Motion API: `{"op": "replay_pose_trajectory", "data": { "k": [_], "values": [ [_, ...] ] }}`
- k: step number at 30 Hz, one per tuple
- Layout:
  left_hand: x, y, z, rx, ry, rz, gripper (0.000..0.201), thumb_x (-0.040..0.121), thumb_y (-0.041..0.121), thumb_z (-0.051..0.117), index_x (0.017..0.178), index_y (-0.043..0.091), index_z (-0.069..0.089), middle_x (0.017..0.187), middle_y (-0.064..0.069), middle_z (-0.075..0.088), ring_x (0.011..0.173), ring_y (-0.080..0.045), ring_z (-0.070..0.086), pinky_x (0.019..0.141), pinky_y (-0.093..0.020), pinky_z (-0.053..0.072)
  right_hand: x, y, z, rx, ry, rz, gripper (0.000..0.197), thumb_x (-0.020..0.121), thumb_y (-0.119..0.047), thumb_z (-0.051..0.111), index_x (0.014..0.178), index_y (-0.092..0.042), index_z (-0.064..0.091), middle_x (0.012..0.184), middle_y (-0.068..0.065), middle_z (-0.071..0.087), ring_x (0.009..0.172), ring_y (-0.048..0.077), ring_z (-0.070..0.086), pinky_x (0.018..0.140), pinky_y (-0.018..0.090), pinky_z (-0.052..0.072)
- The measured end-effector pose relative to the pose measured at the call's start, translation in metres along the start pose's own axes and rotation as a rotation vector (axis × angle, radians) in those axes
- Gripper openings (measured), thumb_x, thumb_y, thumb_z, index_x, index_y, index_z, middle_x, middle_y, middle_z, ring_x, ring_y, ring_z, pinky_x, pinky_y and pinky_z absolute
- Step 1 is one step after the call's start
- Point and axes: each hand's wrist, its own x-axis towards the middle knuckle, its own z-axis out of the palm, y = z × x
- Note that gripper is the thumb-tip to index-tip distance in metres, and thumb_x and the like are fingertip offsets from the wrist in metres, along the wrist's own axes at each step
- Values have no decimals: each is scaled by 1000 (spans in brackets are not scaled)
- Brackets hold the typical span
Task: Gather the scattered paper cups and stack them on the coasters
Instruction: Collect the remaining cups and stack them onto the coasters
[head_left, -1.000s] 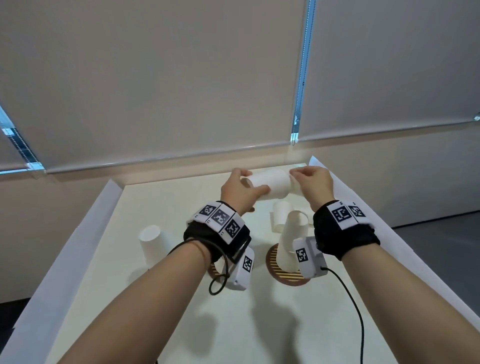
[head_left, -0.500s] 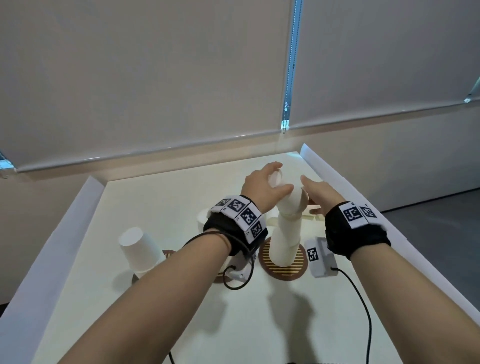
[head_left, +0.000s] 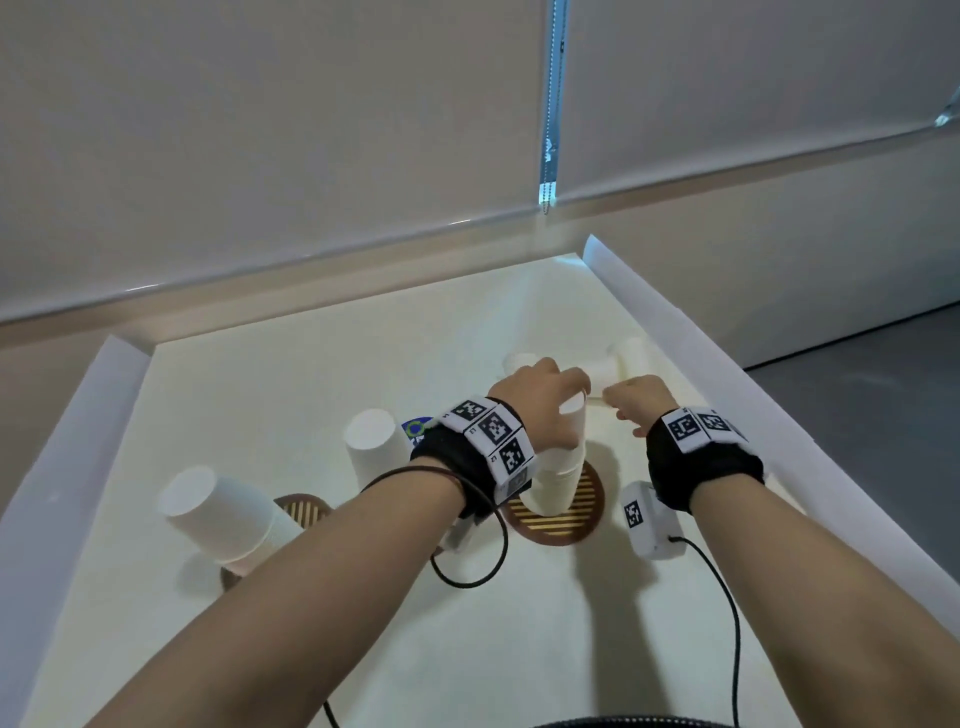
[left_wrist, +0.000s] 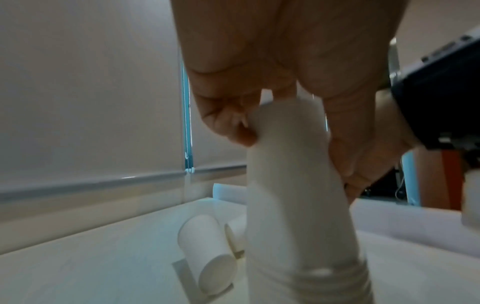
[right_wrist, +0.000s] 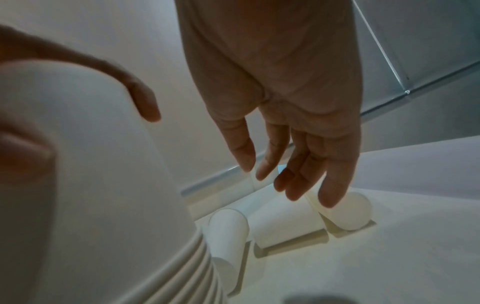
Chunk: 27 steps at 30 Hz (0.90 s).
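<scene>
A tall stack of white paper cups (head_left: 558, 478) stands upside down on a round striped coaster (head_left: 587, 514) in the middle of the table. My left hand (head_left: 540, 410) grips the stack's top from above; the left wrist view shows thumb and fingers (left_wrist: 233, 133) curled round the top cup (left_wrist: 293, 205). My right hand (head_left: 631, 402) hovers just right of the stack and holds nothing. Its fingers (right_wrist: 335, 193) hang relaxed above three cups lying on their sides (right_wrist: 285, 222).
A single upturned cup (head_left: 374, 452) stands left of centre. A short tilted stack (head_left: 218, 506) stands at the left beside another coaster (head_left: 306, 512). Lying cups (head_left: 623, 358) rest near the far right wall (head_left: 675, 332). Raised white walls edge the table.
Both hands held a cup sideways in the air a second ago. The left hand has brought it down onto the stack on the coaster; the right hand let go and drew aside.
</scene>
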Motion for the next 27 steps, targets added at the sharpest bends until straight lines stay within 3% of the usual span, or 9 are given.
{"op": "replay_pose_trajectory", "data": {
  "k": [4,6,8,10,12,14,19,23,27],
  "values": [
    [11,-8,6,25,-23,-9,58,73,70,58,119,34,51,113,3,54,104,-18,52,80,-33,43,19,-1,8,-23,75,-93,28,90,-10,50,110,-2,66,118,14,65,112,32,58,96,36,45],
    [16,-11,-4,-158,42,-62,55,75,75,49,109,33,60,110,7,61,102,-14,55,84,-34,45,27,-3,8,-18,124,-146,27,87,-8,52,109,-10,67,120,11,65,114,29,57,99,34,44],
    [27,-19,-13,-415,195,-143,46,82,67,50,95,26,66,98,6,67,91,-14,60,80,-31,47,37,-5,8,-9,155,-177,29,86,-6,53,111,-12,66,122,12,63,115,28,57,97,31,43],
    [43,-31,-16,-494,340,-265,33,87,49,55,88,19,67,91,0,70,89,-18,62,78,-28,48,47,-7,9,-25,168,-197,32,85,-4,55,115,-10,65,125,12,61,116,28,56,94,29,43],
    [59,-44,-12,-405,359,-382,18,88,27,57,92,14,68,97,-4,70,95,-21,63,75,-25,46,54,-9,12,-57,177,-189,36,85,-7,57,121,-9,61,129,14,57,118,30,54,96,33,44],
    [74,-54,-1,-325,304,-450,18,87,18,56,99,12,67,105,-7,69,97,-23,64,72,-24,44,60,-9,16,-96,162,-151,43,85,-12,60,128,-9,54,135,17,50,122,33,50,101,38,42],
    [97,-64,34,-244,135,-539,56,83,28,68,129,8,42,126,-12,48,114,-30,54,84,-32,42,74,-4,24,-112,60,-123,50,85,-20,65,131,-11,48,136,16,49,124,31,47,100,35,39],
    [115,-74,55,-297,137,-642,83,72,27,79,137,10,28,131,-15,36,122,-34,44,94,-38,40,82,1,23,-8,39,-142,42,83,-13,67,122,-9,52,130,14,54,115,29,53,81,28,39],
    [125,-77,69,-326,154,-654,93,72,27,80,142,12,21,134,-18,36,124,-35,42,99,-41,37,91,1,22,75,18,-159,40,80,-10,71,116,-9,54,124,10,58,115,24,53,84,26,38]
  ]
}}
